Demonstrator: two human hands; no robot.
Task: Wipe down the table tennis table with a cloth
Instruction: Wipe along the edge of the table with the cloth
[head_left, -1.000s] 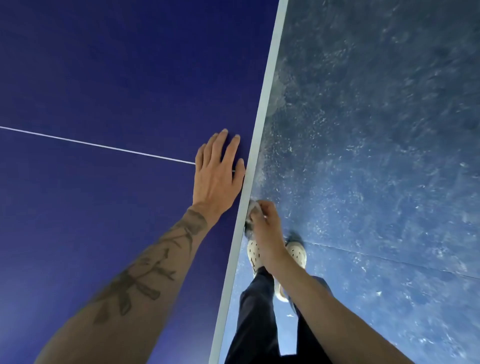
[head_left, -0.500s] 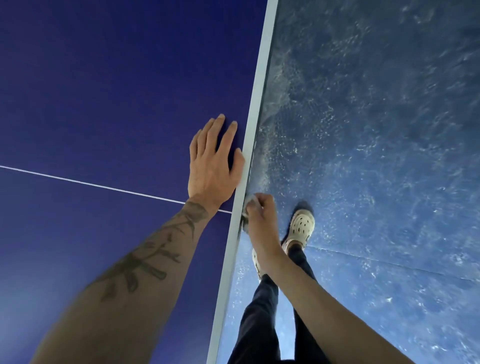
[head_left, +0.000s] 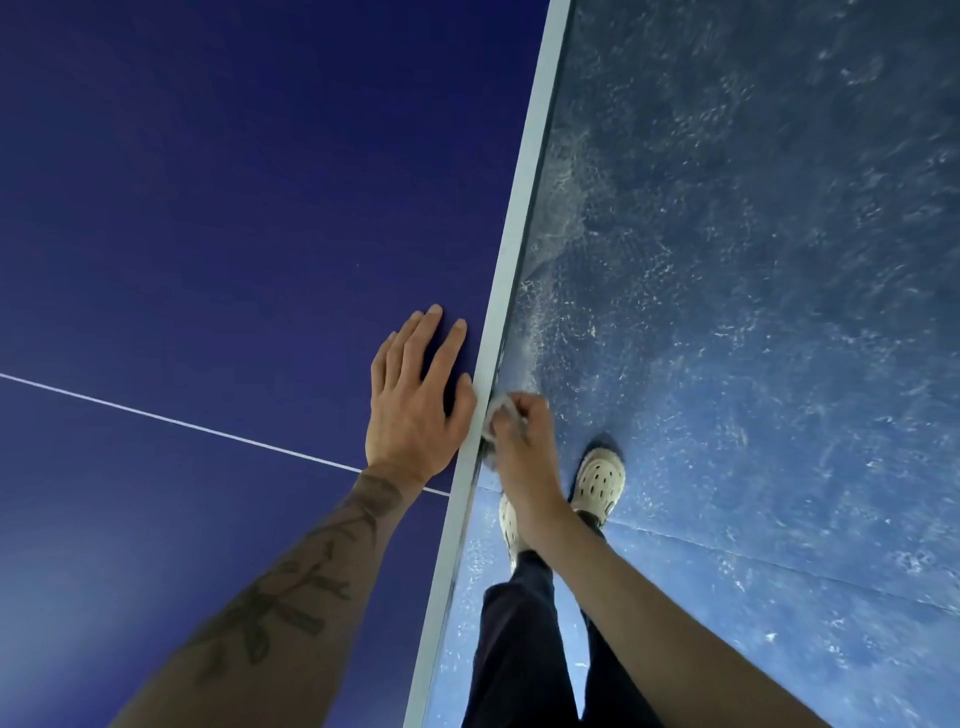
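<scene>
The dark blue table tennis table fills the left half of the head view, with a white centre line and a pale edge band running diagonally. My left hand lies flat on the tabletop beside that edge, fingers straight. My right hand is just off the table's side and grips a small pale cloth, bunched against the edge band. Most of the cloth is hidden under the fingers.
To the right of the table lies a mottled blue floor with a seam. My legs in dark trousers and pale perforated clogs stand close beside the table edge.
Both hands have travelled forward along the table edge, away from the white centre line. My right foot has stepped forward. The cloth stays pressed on the edge.
</scene>
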